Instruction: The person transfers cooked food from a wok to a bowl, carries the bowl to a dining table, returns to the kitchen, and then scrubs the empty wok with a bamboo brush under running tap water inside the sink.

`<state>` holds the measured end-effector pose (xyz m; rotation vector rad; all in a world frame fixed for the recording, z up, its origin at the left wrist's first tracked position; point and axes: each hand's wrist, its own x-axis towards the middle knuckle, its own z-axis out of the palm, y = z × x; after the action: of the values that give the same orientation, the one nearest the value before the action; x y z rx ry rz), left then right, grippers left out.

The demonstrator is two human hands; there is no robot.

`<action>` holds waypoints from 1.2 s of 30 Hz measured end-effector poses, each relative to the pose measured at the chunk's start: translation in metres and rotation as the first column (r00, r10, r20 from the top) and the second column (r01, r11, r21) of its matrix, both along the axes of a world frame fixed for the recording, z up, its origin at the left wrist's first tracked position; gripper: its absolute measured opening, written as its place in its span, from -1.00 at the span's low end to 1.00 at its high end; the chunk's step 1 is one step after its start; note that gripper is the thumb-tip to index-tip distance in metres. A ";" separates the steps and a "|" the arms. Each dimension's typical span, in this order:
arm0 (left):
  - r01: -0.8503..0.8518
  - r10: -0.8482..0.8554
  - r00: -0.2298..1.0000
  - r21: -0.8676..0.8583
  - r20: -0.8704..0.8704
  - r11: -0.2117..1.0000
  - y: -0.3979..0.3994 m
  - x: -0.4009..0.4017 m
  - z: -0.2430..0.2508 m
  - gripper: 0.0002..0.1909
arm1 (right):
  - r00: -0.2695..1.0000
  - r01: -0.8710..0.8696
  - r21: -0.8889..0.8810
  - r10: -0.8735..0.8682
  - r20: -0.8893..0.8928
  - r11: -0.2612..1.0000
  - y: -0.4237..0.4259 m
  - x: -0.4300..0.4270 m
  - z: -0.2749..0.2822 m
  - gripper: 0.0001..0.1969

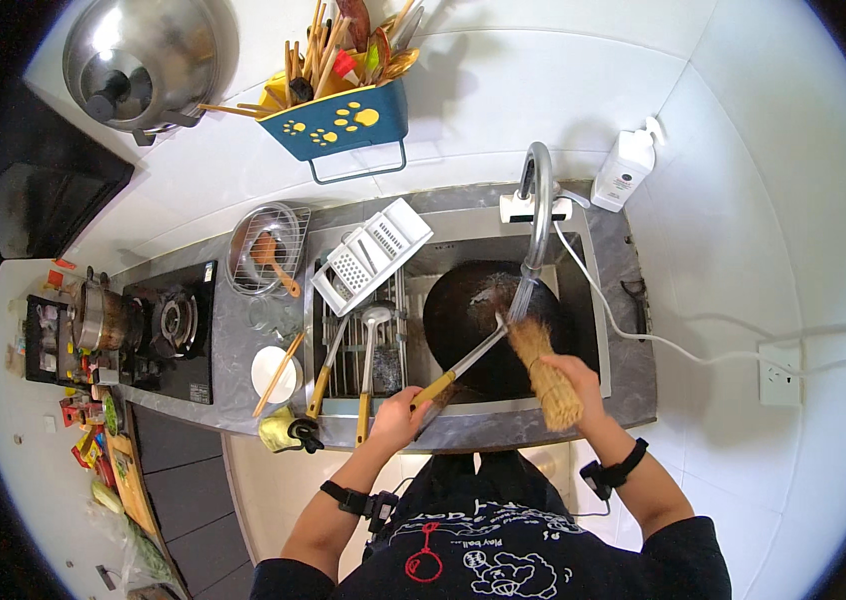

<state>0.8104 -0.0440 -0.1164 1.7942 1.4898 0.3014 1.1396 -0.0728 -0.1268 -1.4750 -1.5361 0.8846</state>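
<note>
My left hand grips the yellow handle of a metal-shafted utensil, whose far end is over a black wok in the sink. In my right hand is a bundled straw brush, its frayed bristles at the utensil's head. Water runs from the curved faucet onto the bristles and the utensil's tip. The utensil's exact head shape is hidden by the water and bristles. Two more yellow-handled utensils, one a ladle, lean on the rack at the sink's left side.
A white grater lies across the sink's left rim. Left of it are a glass bowl under a wire rack, a white bowl with chopsticks and a gas stove. A pump bottle stands behind, right of the faucet; a white cable crosses the right counter.
</note>
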 end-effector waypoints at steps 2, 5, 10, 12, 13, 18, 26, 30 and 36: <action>0.005 -0.005 1.000 0.004 -0.005 1.000 0.001 0.000 0.000 -0.70 | 1.000 0.025 -0.016 -0.025 0.003 1.000 0.000 0.001 0.008 -0.56; 0.030 -0.029 0.999 0.018 -0.046 0.999 0.000 -0.005 -0.003 -0.70 | 0.978 -0.149 0.017 0.145 0.147 0.989 -0.006 -0.012 0.037 -0.56; 0.093 -0.088 0.994 0.078 -0.068 0.993 -0.002 0.000 0.002 -0.66 | 0.999 0.038 0.012 -0.039 0.021 0.999 0.003 0.000 -0.001 -0.55; 0.055 -0.055 0.998 0.020 -0.015 0.998 -0.008 0.000 0.008 -0.67 | 0.995 0.079 0.019 -0.080 0.063 0.997 0.003 0.010 -0.012 -0.55; 0.056 -0.056 0.998 0.023 -0.017 0.998 -0.011 -0.003 0.005 -0.67 | 0.986 0.120 0.025 -0.122 0.110 0.992 0.002 0.017 -0.019 -0.56; -0.083 0.082 0.993 -0.006 -0.081 0.997 -0.008 -0.003 0.007 -0.70 | 0.986 0.157 -0.023 -0.158 -0.053 0.987 -0.011 0.025 -0.025 -0.61; -0.084 0.087 0.994 0.049 -0.067 0.995 0.002 0.023 0.001 -0.70 | 0.947 0.168 -0.032 -0.170 -0.272 0.985 -0.026 0.003 -0.029 -0.58; -0.036 0.042 0.996 0.075 -0.078 0.997 0.008 0.035 -0.002 -0.71 | 0.997 0.011 0.049 -0.015 0.079 0.999 -0.026 -0.010 0.016 -0.51; -0.044 0.059 0.989 0.110 -0.132 0.993 0.013 0.057 -0.015 -0.70 | 0.958 -0.105 -0.022 0.107 0.267 0.994 -0.035 -0.028 0.044 -0.57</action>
<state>0.8673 -0.0315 -0.1312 1.8944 1.6446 0.2945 1.1118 -0.1076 -0.0833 -1.5798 -1.8256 0.7753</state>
